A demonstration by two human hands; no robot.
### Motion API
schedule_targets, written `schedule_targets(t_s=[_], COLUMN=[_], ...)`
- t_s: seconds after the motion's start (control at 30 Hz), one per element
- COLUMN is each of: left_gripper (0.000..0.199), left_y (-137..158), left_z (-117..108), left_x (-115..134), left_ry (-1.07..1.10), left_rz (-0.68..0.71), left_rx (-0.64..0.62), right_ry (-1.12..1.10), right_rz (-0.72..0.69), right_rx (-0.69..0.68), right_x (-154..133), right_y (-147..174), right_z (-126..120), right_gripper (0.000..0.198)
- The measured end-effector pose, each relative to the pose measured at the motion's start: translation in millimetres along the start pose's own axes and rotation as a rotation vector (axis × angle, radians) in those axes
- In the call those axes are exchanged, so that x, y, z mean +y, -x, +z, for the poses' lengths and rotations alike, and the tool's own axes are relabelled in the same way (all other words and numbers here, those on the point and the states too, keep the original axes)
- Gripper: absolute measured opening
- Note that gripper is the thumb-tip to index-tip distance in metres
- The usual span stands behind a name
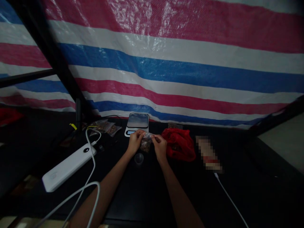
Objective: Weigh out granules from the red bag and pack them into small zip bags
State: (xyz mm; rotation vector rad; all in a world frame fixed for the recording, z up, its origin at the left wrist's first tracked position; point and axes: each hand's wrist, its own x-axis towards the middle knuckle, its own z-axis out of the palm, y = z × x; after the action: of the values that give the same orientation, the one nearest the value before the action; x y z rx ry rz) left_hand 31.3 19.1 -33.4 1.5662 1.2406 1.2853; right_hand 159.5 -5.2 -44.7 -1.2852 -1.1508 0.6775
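Note:
Between my two hands hangs a small clear zip bag (145,145) with brown bits inside. My left hand (136,141) pinches the bag's top edge at one corner, and my right hand (160,145) pinches the other corner. Just behind them stands a white kitchen scale (137,121) with a dark reflective plate and a lit display, partly covered by my left hand. A small clear plastic cup (139,159) sits on the table below the bag. Close by my right hand lies an open red plastic bag (179,144) with something brownish in it.
Several filled zip bags (105,127) lie left of the scale. A white power bank (67,167) with a looping white cable (93,164) rests at the left. At the right is a blurred-out device (209,154) on a cable. Behind the black table hangs a striped plastic sheet (166,69).

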Motion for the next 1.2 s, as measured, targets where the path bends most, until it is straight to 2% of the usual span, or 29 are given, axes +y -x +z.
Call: schedule_targets(t_s=[0.23,0.4,0.47,0.63,0.83,1.03,1.2], left_gripper=[0.022,0.022,0.022,0.025,0.024,0.025,0.025], left_y=[1.1,1.2,0.6,1.4,5.8,7.4,6.3], left_z=[-2.3,-3.1,-2.2,-0.8,-3.1,-3.2,-2.3], left_x=[1.6,-0.1,-1.0,2.4,11.3,12.0,9.1], left_ry=[-0.057,-0.051,-0.026,0.015,-0.038,-0.024,0.036], left_rz=[0.013,0.033,0.019,0.009,0.098,0.111,0.092], left_rx=[-0.010,-0.053,-0.066,-0.083,-0.122,-0.121,-0.118], right_ry=[0.012,0.343,0.393,0.333,0.235,0.285,0.322], right_rz=[0.042,-0.111,-0.139,-0.134,-0.145,-0.284,-0.279], right_rx=[-0.048,-0.114,-0.125,-0.148,-0.164,-0.147,-0.170], right_x=[1.2,-6.8,-9.0,-7.4,-7.3,-11.1,-10.6], right_y=[-0.9,1.9,2.5,1.0,0.8,1.8,3.8], right_z=[0.1,-3.0,-4.2,-4.9,-4.3,-6.4,-5.8], right_gripper=[0.026,0.027,0.027,0.026,0.025,0.021,0.023])
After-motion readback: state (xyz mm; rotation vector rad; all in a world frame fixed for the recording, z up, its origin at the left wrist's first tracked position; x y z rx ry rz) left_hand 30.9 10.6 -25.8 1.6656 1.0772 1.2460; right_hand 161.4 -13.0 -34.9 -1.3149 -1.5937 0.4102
